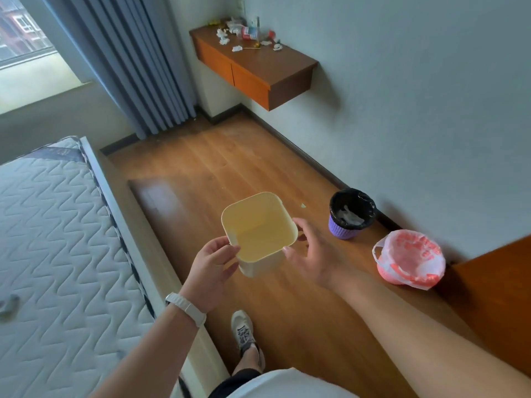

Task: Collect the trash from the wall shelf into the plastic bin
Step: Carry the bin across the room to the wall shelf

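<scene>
Wood floor (258,168) between mattress (57,225) and grey wall, wall shelf (275,68) ahead strewn with trash (247,34); left hand (212,268) grips the empty yellow plastic bin (258,234) at its rim, right hand (313,254) spread, fingertips touching its side.

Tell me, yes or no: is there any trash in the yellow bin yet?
No, the yellow bin held by the left hand shows only a bare inside.
</scene>
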